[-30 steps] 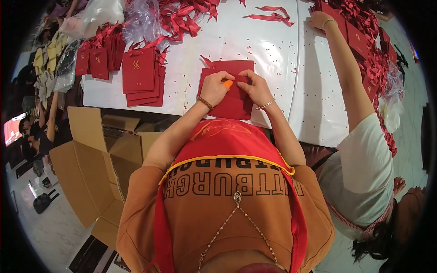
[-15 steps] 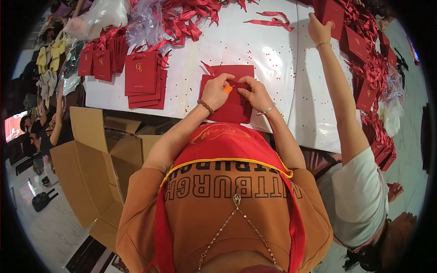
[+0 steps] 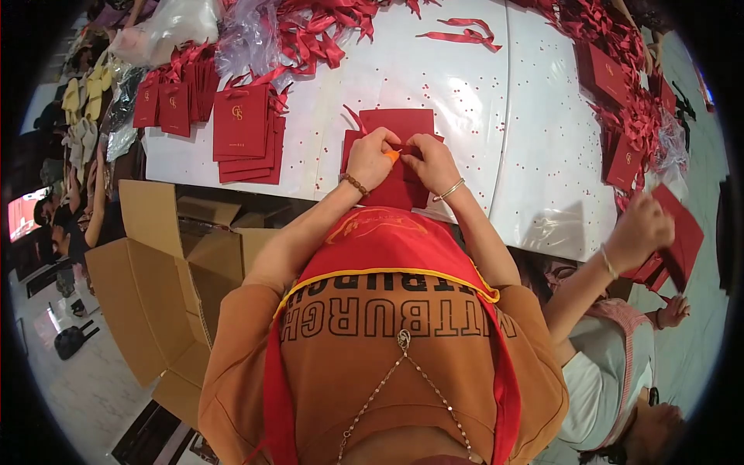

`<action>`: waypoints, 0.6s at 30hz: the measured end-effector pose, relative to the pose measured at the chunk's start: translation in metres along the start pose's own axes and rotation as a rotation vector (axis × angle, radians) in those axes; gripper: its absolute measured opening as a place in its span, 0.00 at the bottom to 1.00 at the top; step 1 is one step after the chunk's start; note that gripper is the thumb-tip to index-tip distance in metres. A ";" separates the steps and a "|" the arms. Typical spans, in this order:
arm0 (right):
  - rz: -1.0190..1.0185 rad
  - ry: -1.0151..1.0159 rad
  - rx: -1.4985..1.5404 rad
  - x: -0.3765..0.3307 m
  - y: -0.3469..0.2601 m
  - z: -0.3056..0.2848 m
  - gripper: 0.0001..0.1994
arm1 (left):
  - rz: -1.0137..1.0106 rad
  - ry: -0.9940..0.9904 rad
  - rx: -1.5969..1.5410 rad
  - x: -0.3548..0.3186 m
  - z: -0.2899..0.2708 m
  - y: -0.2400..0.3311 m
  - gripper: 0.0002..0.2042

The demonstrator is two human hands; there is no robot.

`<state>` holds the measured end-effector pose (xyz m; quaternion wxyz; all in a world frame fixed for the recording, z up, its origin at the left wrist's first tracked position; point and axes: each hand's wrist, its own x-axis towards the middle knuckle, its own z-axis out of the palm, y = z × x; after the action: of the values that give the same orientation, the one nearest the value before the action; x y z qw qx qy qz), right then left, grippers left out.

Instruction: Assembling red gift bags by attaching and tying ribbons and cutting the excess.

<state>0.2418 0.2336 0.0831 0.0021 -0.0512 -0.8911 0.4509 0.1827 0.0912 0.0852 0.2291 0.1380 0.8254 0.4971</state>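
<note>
A red paper gift bag (image 3: 397, 186) lies flat at the table's front edge, on top of another red bag (image 3: 397, 118) that shows beyond it. My left hand (image 3: 372, 161) pinches the bag near its upper edge, and a small orange piece (image 3: 393, 155) shows at its thumb. Close beside it, my right hand (image 3: 435, 166) is closed with thumb and forefinger on the same edge. What exactly sits between the fingertips is too small to tell. A red ribbon end (image 3: 353, 118) sticks up to the left of the bags.
Finished-looking red bags (image 3: 240, 124) stand stacked at the left. Red ribbons (image 3: 310, 39) and clear plastic (image 3: 249, 46) heap at the back; loose ribbon (image 3: 469, 35) lies alone. More bags (image 3: 606, 74) line the right. A co-worker's hand (image 3: 642, 232) holds a bag. An open carton (image 3: 147, 287) stands left.
My hands have shifted slightly, with the fingertips closer together at the bag's edge. The co-worker's arm has swung from the far right of the table back toward the near right, carrying a red bag.
</note>
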 end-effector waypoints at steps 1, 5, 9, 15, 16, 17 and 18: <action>0.008 0.011 0.007 -0.001 0.000 0.000 0.11 | -0.001 0.000 0.000 -0.002 0.002 0.000 0.08; 0.012 0.030 0.029 -0.003 -0.005 0.002 0.10 | 0.008 0.066 -0.013 -0.007 0.005 -0.002 0.08; -0.060 0.050 0.063 -0.005 -0.006 0.003 0.11 | 0.019 0.082 -0.063 -0.006 0.004 0.003 0.07; -0.059 0.033 0.151 -0.009 0.002 0.001 0.10 | 0.410 -0.083 0.559 -0.006 -0.030 0.019 0.09; -0.091 0.043 0.144 -0.009 0.003 0.002 0.09 | 0.512 -0.105 0.726 0.000 -0.036 0.021 0.13; -0.098 0.035 0.143 -0.008 0.000 0.001 0.09 | 0.507 -0.096 0.725 0.009 -0.040 0.025 0.13; -0.122 0.022 0.122 -0.008 -0.004 0.001 0.08 | 0.378 -0.253 0.732 0.020 -0.045 0.029 0.13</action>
<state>0.2494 0.2296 0.0865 0.0426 -0.0013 -0.8634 0.5027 0.1427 0.0796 0.1240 0.1693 0.4190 0.8729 0.1841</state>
